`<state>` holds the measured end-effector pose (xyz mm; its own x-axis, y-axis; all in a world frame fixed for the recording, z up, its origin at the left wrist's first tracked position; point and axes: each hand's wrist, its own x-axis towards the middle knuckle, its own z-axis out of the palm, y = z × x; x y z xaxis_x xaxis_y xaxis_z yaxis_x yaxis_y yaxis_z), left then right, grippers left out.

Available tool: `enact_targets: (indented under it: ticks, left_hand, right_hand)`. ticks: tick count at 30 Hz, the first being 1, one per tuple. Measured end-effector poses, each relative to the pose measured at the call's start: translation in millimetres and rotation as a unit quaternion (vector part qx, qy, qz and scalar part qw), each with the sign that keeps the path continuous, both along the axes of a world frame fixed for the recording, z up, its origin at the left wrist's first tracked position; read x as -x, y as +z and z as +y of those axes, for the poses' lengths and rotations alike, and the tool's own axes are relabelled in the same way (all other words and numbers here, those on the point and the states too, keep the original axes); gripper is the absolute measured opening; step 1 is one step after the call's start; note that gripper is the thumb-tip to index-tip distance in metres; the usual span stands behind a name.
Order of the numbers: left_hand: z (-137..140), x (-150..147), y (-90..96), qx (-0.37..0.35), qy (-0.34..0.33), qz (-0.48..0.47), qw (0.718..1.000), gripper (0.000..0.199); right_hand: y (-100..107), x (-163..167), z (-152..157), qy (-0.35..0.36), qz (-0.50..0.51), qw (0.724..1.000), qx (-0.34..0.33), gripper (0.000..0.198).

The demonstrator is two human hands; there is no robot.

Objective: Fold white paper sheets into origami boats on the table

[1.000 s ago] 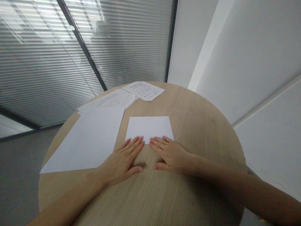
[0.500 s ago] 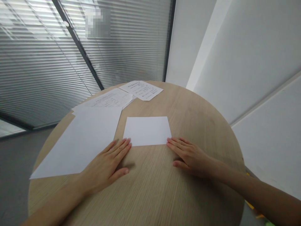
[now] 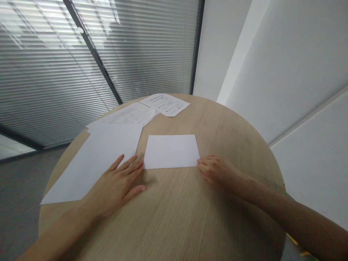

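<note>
A small white rectangular sheet of paper point(image 3: 172, 151) lies flat in the middle of the round wooden table. At its near right corner, the fingers of my right hand point(image 3: 217, 168) are drawn together in a pinch on the paper. My left hand point(image 3: 115, 185) is open, palm down, with fingers spread and the thumb out to the side. Its fingertips reach just beside the sheet's near left corner. Beneath part of that hand lies a larger white sheet point(image 3: 95, 159) on the left of the table.
Printed pages point(image 3: 126, 114) overlap behind the large sheet, and another printed page point(image 3: 165, 104) lies by the far edge of the round table point(image 3: 174, 214). Window blinds point(image 3: 152, 47) stand beyond the table, with a white wall point(image 3: 296, 65) to the right.
My left hand has slid off the small sheet's corner to the left, its fingers spreading. My right hand has gone from lying flat to pinching the near right corner.
</note>
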<state>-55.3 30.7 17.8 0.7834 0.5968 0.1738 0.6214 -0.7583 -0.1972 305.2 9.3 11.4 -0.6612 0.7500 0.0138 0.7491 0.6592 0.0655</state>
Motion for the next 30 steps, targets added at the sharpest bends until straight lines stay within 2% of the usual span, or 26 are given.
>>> enact_targets:
  ticks: [4,9,12,17,23,28,29,30]
  left_hand:
    - [0.9,-32.5,5.0,0.010,0.029,-0.019,0.999,0.053]
    - [-3.8,-78.6,1.3,0.053,-0.007,-0.051,0.997,0.047]
    - [-3.2,-91.1,-4.8,0.076,-0.022,-0.045,0.996,0.044]
    - [0.1,-91.9,-10.0,0.068,-0.031,-0.067,0.995,0.041]
    - [0.0,-94.3,-4.7,-0.015,-0.049,-0.087,0.995,0.026]
    - [0.2,-83.3,-5.1,-0.082,-0.078,-0.099,0.989,0.026]
    - [0.3,-79.8,-5.4,-0.085,-0.080,-0.103,0.988,0.027]
    - [0.4,-76.4,-5.7,-0.085,-0.082,-0.109,0.987,0.029]
  right_hand:
    - [9.2,12.4,5.7,0.016,-0.062,0.998,-0.025,0.016]
    - [5.5,19.6,4.3,0.045,-0.067,0.994,-0.077,0.015]
    - [1.0,19.6,4.7,0.047,-0.056,0.994,-0.087,0.015]
    - [-2.4,20.3,5.9,0.060,-0.032,0.989,-0.128,0.019]
    - [2.9,29.4,-3.8,0.088,0.094,0.973,-0.194,0.029]
    - [2.7,28.2,-3.4,0.113,0.244,0.948,-0.171,0.023]
    - [1.3,23.8,0.2,0.114,0.266,0.944,-0.155,0.026]
    - [-0.6,18.1,4.7,0.116,0.282,0.942,-0.140,0.039]
